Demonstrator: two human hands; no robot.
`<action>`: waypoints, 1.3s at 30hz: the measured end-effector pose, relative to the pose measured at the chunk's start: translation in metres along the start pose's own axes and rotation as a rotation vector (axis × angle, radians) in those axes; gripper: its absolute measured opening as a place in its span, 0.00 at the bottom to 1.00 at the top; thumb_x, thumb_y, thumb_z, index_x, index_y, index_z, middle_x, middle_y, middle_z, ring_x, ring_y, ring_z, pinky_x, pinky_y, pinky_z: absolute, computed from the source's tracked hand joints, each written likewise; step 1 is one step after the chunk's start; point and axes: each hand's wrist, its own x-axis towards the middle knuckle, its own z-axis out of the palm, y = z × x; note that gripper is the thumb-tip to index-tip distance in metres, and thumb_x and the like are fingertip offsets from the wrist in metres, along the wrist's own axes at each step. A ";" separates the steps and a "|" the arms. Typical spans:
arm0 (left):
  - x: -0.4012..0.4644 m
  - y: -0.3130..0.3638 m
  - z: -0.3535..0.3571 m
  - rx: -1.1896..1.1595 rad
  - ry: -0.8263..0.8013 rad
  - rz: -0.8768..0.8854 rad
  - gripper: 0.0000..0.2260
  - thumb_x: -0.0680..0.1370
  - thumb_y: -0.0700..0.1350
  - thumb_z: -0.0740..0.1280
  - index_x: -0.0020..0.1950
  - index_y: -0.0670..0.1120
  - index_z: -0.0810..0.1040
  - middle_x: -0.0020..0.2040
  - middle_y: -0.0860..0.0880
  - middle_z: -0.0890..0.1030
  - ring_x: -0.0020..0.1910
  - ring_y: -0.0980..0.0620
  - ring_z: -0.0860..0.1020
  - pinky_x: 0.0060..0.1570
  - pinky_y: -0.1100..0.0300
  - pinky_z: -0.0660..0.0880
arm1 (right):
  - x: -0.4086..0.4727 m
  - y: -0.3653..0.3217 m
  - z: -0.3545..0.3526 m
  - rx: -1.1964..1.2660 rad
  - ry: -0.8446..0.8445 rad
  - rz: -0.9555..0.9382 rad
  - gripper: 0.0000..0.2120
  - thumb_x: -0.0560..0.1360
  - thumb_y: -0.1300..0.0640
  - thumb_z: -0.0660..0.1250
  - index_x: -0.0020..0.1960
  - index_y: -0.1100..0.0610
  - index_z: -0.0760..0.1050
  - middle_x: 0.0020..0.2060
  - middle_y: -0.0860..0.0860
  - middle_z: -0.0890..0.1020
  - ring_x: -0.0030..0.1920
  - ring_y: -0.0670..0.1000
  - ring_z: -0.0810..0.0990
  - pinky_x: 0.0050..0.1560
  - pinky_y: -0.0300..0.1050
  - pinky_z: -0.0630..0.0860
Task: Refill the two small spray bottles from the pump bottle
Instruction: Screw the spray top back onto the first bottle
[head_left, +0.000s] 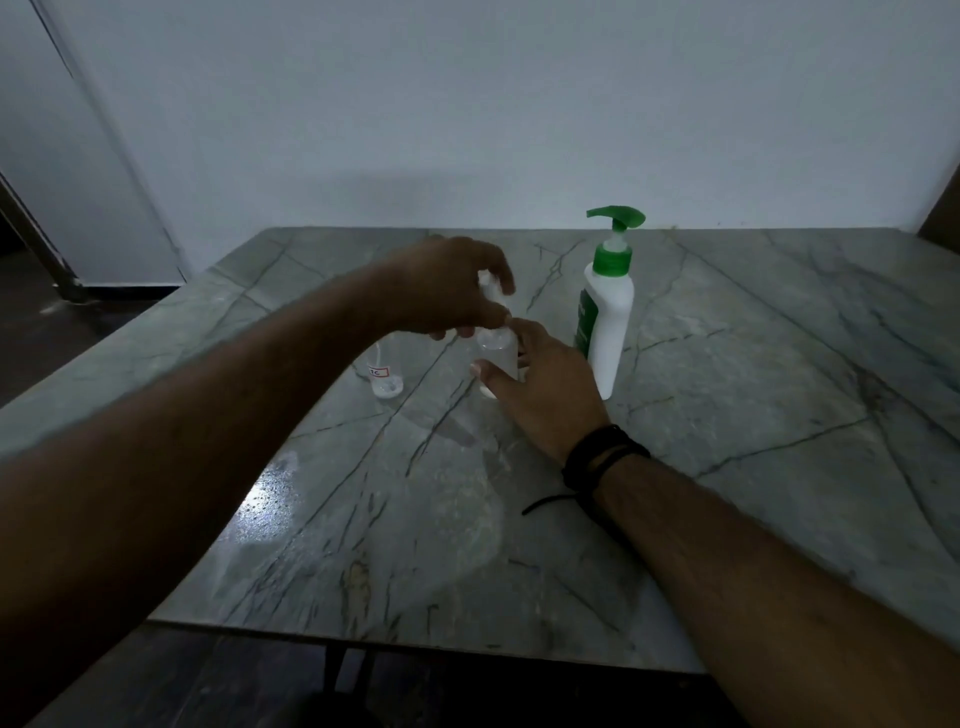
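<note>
Your right hand (540, 379) is holding a small clear bottle (496, 358) on the tabletop (753, 364). Your left hand (447, 291) is gripping its white cap (491, 288) above. The pump bottle (608, 312) is standing just beside.

The table (727, 364) is showing grey-green marble with dark veins; the pump bottle (610, 332), near the far edge, is showing a white body, green collar and pump head, and a dark green label; the two spray bottles (387, 376) (498, 353) are looking clear, the left one wearing a white, red-bordered label; the wristband (597, 457) is showing black; the wall (467, 104) is looking pale grey.
</note>
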 end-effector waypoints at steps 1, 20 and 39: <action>0.003 0.001 -0.002 0.044 -0.022 -0.003 0.14 0.76 0.51 0.71 0.59 0.49 0.76 0.43 0.48 0.83 0.39 0.52 0.83 0.35 0.57 0.82 | 0.000 0.000 -0.001 0.001 -0.003 -0.003 0.26 0.77 0.44 0.70 0.71 0.54 0.70 0.62 0.50 0.81 0.60 0.49 0.79 0.61 0.42 0.74; 0.013 0.026 -0.013 0.450 -0.192 -0.003 0.24 0.76 0.62 0.66 0.61 0.45 0.75 0.47 0.48 0.82 0.41 0.50 0.82 0.38 0.58 0.80 | -0.001 -0.002 -0.005 -0.010 -0.042 0.029 0.30 0.75 0.41 0.70 0.70 0.55 0.71 0.56 0.50 0.82 0.57 0.50 0.80 0.58 0.42 0.76; 0.019 0.008 -0.008 0.317 -0.201 0.027 0.20 0.74 0.61 0.69 0.55 0.47 0.72 0.44 0.50 0.79 0.38 0.51 0.82 0.34 0.59 0.78 | 0.002 0.003 -0.002 -0.025 -0.021 0.025 0.26 0.74 0.40 0.71 0.65 0.55 0.75 0.48 0.48 0.81 0.48 0.45 0.76 0.49 0.38 0.72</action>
